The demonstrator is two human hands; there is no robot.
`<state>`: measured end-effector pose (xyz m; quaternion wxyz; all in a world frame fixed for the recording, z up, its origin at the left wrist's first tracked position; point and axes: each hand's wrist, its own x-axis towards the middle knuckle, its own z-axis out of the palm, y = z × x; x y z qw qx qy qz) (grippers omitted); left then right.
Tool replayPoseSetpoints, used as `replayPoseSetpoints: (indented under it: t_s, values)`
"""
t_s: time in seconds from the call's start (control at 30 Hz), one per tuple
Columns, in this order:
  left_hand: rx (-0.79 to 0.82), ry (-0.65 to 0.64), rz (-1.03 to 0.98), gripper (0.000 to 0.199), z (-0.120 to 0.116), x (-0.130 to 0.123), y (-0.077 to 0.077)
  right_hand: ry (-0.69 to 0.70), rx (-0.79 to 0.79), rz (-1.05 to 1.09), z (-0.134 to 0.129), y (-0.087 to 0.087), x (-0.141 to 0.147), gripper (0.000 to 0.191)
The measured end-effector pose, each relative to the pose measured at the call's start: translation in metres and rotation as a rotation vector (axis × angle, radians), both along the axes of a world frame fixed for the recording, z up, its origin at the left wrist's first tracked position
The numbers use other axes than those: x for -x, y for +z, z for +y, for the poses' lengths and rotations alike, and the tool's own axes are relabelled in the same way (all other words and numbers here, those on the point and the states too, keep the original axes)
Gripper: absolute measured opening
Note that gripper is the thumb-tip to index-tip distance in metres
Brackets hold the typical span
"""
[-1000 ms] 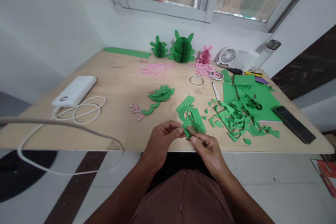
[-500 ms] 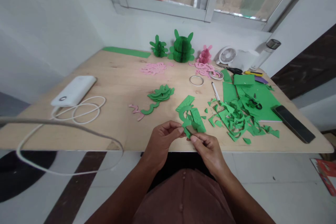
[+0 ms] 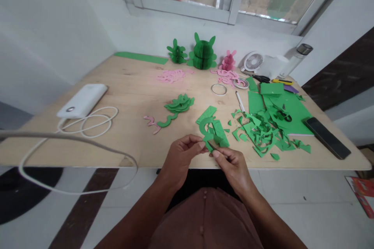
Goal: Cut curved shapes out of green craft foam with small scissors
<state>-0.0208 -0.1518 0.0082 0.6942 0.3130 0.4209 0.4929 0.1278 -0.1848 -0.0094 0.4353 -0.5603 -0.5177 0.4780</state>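
Between the thumb and fingers of my left hand is a piece of green paper, just above the table's front edge. My right hand is closed at the paper's right side. A thin dark, blade-like thing shows at its fingertips against the paper; most of it is hidden by the fingers. Just beyond my hands lie a curved green cutout and green paper strips. Farther left are a stack of wavy green cutouts, a single green one and a pink one.
Green scraps, black scissors and a phone lie to the right. Paper figures and a fan stand at the back. A white power bank with a looped cable is on the left.
The dark, blade-like thing and the fingertips of my right hand have shifted slightly against the green paper. My left hand keeps its hold, and the table's other things have stayed put.
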Motion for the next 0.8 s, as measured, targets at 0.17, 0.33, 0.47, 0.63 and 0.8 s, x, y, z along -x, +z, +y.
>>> replayPoseSetpoints:
  t_s: [0.17,0.33,0.47,0.63,0.8]
  values:
    - [0.019,0.009,-0.017,0.011,0.001,0.0,0.001,0.014,0.014,0.033,-0.001,0.003,-0.001,0.033]
    - [0.066,0.033,-0.06,0.014,0.001,0.0,0.0,-0.09,0.059,0.115,-0.003,0.004,-0.008,0.034]
    - [0.069,0.025,-0.059,0.015,0.0,-0.001,-0.001,-0.174,0.081,0.216,0.0,0.007,-0.008,0.035]
    - [0.036,-0.014,-0.02,0.013,-0.001,-0.003,-0.001,-0.196,0.06,0.243,0.01,0.016,0.005,0.028]
    - [-0.012,-0.048,0.022,0.011,-0.001,-0.004,-0.006,-0.228,0.031,0.221,0.019,0.016,0.014,0.022]
